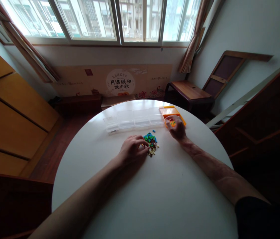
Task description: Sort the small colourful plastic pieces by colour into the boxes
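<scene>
A small heap of tiny coloured pieces (151, 142), blue, green, brown and cream, lies on the round white table (154, 192). My left hand (133, 148) rests at the heap's left edge with its fingers curled in among the pieces; what they pinch is too small to make out. My right hand (178, 127) lies over the near corner of an orange tray (167, 111), fingers bent down onto a few coloured pieces inside it. A row of clear plastic compartments (132, 120) stretches left from the orange tray.
A dark wooden side table (189, 90) and a folded wooden frame (225, 71) stand beyond the table on the right. Wooden cabinets (10, 113) line the left wall. A printed cardboard panel (120, 81) leans under the window.
</scene>
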A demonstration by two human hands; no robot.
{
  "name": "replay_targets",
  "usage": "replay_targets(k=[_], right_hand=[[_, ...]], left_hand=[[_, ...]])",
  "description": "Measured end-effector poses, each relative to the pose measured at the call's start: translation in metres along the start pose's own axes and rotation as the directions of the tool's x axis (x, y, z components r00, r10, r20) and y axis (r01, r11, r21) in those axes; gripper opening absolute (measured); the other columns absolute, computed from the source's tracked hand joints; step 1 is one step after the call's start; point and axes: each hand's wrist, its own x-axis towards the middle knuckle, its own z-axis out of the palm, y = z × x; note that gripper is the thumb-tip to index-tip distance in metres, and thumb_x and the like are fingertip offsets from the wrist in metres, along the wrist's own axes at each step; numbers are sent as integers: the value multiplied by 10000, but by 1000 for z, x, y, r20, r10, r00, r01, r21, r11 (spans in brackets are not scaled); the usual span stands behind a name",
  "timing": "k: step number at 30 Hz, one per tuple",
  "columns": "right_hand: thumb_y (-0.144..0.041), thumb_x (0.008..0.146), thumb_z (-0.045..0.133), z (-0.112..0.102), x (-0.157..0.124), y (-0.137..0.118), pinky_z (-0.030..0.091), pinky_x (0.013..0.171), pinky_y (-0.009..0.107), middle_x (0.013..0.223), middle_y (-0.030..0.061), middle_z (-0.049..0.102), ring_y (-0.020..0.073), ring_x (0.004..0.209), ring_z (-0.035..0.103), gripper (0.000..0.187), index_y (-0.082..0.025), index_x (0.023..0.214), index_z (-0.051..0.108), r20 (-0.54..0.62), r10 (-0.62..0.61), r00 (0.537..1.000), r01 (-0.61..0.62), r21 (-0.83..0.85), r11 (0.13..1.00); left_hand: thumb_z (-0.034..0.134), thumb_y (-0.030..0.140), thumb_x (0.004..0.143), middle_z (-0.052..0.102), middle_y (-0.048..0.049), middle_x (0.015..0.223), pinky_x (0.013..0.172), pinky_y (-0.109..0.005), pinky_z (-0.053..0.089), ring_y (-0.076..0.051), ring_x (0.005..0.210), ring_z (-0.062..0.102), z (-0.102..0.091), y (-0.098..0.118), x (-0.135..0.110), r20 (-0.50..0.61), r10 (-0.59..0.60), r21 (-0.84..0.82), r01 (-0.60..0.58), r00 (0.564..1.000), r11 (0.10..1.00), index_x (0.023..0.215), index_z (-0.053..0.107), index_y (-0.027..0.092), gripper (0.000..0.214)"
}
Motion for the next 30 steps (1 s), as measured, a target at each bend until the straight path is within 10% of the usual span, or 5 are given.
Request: replay_targets(k=[10,20,30], right_hand=[[-258,1016,624,-2,-5,-20,536,986,495,1001,69,749,300,1009,676,93,-245,1014,716,111,-245,963,241,48,969],[-328,1029,751,-2,-17,-48,606,898,405,1111,73,796,248,990,734,188,-272,1207,735,373,-616,694,526,320,788],[-365,1081,713,3,-20,-41,609,871,354,1061,44,813,205,929,758,121,-298,1147,788,376,-643,668,562,311,766]], left_hand=[[715,288,1038,803,-21,930,819,-299,540,-156,756,707,2,-1,1,-103,-25,-55,19,994,998,1005,792,242,96],[800,487,994,782,-22,817,634,-232,523,-127,662,637,0,-2,2,-185,-135,-331,68,973,941,971,801,188,300],[778,524,1006,743,-10,743,617,-227,492,-119,625,596,3,0,1,-154,-79,-333,23,985,943,963,834,189,342]])
